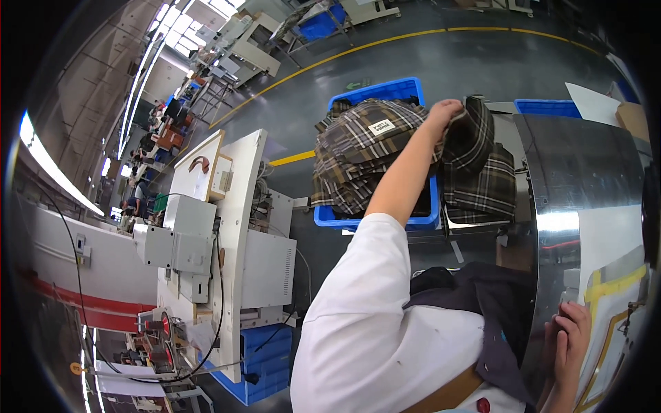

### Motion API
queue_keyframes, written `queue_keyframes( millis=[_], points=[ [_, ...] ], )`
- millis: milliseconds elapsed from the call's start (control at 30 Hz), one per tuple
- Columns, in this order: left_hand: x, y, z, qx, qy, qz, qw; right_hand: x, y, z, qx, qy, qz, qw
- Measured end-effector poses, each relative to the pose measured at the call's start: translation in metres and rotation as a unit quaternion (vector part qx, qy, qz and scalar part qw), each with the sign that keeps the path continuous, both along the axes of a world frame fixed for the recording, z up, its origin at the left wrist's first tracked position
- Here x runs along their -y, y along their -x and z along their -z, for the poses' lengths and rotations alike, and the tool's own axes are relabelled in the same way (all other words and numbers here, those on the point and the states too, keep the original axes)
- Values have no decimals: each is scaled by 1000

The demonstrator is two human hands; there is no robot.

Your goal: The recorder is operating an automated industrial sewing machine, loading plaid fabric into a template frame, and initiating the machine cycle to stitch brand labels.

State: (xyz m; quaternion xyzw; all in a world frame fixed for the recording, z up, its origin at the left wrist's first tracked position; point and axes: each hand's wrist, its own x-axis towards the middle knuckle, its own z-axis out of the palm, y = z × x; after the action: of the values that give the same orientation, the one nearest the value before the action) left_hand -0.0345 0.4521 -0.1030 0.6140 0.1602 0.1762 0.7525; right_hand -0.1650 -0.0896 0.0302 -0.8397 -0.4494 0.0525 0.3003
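Note:
My left arm reaches out across the middle, and my left hand (446, 114) is closed on the edge of a dark brown plaid cloth piece (469, 138). That piece hangs partly raised and folded over, above a stack of plaid pieces (487, 186) on the right. To its left, a heaped pile of plaid garment pieces (375, 131) with a small white label fills a blue crate (413, 221). Lower right, my right hand (571, 337) rests with fingers apart, beside the edge of a shiny metal worktop (561, 165); nothing shows in it.
Another blue crate (547, 107) stands behind the worktop. Left of me is a white machine table (242, 227) carrying a grey sewing machine (186, 234). A framed template with yellow tape (616, 289) lies near my right hand. Blue bins (265, 365) sit below the left table.

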Motion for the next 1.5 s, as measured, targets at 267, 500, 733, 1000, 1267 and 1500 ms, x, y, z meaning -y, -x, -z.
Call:
queue_keyframes(
  millis=[267,500,733,1000,1267,1500],
  points=[
    [13,49,-148,121,96,44,987,-15,-8,-10,16,-30,-32,999],
    [200,52,-201,85,-26,358,929,-28,-4,1,301,-152,110,935],
    [321,35,-144,122,-405,556,715,-13,-3,-2,313,102,46,943],
    [386,-41,-172,33,-523,612,592,9,14,4,268,87,66,957],
    [400,-75,-180,-50,-366,673,641,12,6,4,254,64,163,951],
    [405,-80,-181,-62,-417,647,636,13,4,9,223,46,152,962]
  ],
)
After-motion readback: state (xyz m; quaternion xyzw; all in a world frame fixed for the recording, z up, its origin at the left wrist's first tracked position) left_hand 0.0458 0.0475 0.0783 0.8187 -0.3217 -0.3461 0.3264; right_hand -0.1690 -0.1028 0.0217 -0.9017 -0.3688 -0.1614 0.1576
